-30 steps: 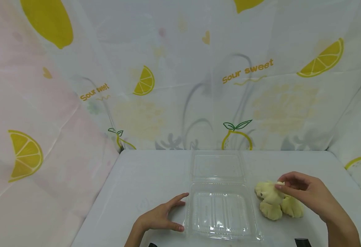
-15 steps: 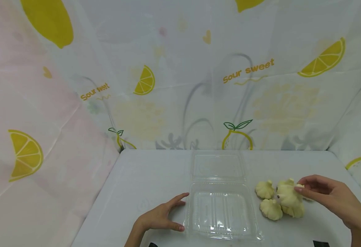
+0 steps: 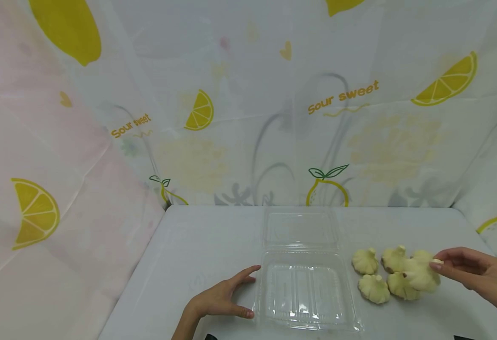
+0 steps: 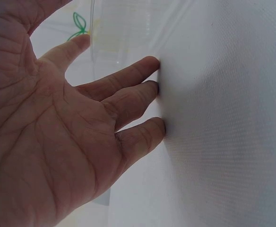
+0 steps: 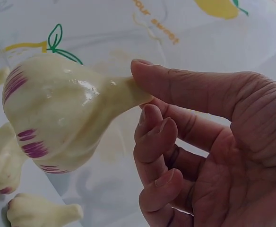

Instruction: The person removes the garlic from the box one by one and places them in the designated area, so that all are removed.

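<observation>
A cream garlic bulb (image 3: 422, 277) with purple streaks on its base is pinched by its stem between the thumb and fingers of my right hand (image 3: 479, 276). In the right wrist view, the bulb (image 5: 57, 111) points base-left, well away from the palm. It overlaps the right end of a group of garlic bulbs (image 3: 373, 288) on the table. My left hand (image 3: 220, 298) has its fingers spread at the left side of a clear plastic clamshell box (image 3: 263, 288). Several fingertips (image 4: 150, 87) of that hand rest on the white tabletop in the left wrist view.
The box's clear lid (image 3: 300, 229) lies folded back flat behind its base. A lemon-printed cloth (image 3: 248, 118) hangs behind the white table (image 3: 206, 236) and along its sides.
My right hand has carried the garlic bulb to the right over the group, and bulbs that it covered have come into view. The left hand stays where it was.
</observation>
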Demonstrator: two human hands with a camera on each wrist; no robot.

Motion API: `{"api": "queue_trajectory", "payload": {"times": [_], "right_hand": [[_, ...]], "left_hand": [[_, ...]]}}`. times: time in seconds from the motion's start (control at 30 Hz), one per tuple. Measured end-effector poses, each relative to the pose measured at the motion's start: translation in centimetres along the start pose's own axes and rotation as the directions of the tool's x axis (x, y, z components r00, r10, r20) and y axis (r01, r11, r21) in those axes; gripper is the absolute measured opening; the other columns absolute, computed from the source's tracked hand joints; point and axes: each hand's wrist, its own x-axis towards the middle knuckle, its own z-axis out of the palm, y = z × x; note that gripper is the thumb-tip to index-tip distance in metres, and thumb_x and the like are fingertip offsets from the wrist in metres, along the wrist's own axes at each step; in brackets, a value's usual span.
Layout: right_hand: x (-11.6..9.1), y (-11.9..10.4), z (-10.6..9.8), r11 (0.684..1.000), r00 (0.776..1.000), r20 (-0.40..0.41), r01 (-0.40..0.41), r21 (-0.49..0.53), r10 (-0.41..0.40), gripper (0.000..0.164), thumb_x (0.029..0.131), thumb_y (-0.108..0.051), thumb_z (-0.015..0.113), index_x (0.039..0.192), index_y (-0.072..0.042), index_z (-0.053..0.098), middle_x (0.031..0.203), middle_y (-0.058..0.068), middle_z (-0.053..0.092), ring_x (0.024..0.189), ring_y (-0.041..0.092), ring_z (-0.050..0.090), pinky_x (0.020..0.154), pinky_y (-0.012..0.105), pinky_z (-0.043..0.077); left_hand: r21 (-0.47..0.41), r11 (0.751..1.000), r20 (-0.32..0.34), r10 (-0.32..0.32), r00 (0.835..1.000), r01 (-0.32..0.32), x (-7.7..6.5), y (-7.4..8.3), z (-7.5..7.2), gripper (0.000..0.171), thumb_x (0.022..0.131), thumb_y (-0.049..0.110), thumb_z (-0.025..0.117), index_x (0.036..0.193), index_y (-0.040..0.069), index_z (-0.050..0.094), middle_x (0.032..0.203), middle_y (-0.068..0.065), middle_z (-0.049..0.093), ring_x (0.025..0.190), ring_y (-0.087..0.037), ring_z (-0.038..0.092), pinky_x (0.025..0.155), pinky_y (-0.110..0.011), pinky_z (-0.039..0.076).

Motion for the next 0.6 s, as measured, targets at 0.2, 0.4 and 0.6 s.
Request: {"api": "queue_trajectory", "payload": {"times": [0.2, 0.4, 0.6], "right_hand": [[0.4, 1.0, -0.4, 0.997, 0.997, 0.039, -0.071, -0.033, 0.072, 0.057, 0.093, -0.047, 0.066, 0.117, 0.004, 0.062, 0.091, -0.011, 0.062, 0.071, 0.006, 0.054, 0.058, 0.028, 0.043], [0.9, 2.6, -0.4, 0.994, 0.995, 0.033, -0.087, -0.059, 0.089, 0.059, 0.094, -0.046, 0.065, 0.116, 0.008, 0.061, 0.087, -0.008, 0.062, 0.065, 0.012, 0.05, 0.056, 0.031, 0.039], [1.6, 3.9, -0.4, 0.99, 0.989, 0.053, -0.137, -0.033, 0.139, 0.057, 0.094, -0.046, 0.065, 0.114, 0.007, 0.061, 0.087, -0.006, 0.063, 0.068, 0.014, 0.052, 0.058, 0.031, 0.04]], "left_hand": [[0.009, 1.0, 0.001, -0.011, 1.0, 0.011, 0.1, 0.2, 0.0, 0.096, 0.078, 0.043, 0.083, 0.154, 0.038, 0.026, 0.142, 0.001, 0.052, 0.136, -0.022, 0.04, 0.108, -0.052, 0.033], [0.022, 1.0, -0.003, -0.013, 1.0, 0.013, 0.1, 0.2, 0.0, 0.096, 0.078, 0.044, 0.083, 0.154, 0.038, 0.026, 0.141, 0.001, 0.052, 0.136, -0.021, 0.04, 0.108, -0.051, 0.033], [0.024, 1.0, -0.004, -0.017, 1.0, 0.017, 0.1, 0.2, 0.0, 0.096, 0.078, 0.043, 0.083, 0.154, 0.039, 0.026, 0.141, 0.001, 0.052, 0.136, -0.022, 0.04, 0.108, -0.052, 0.033]]}}
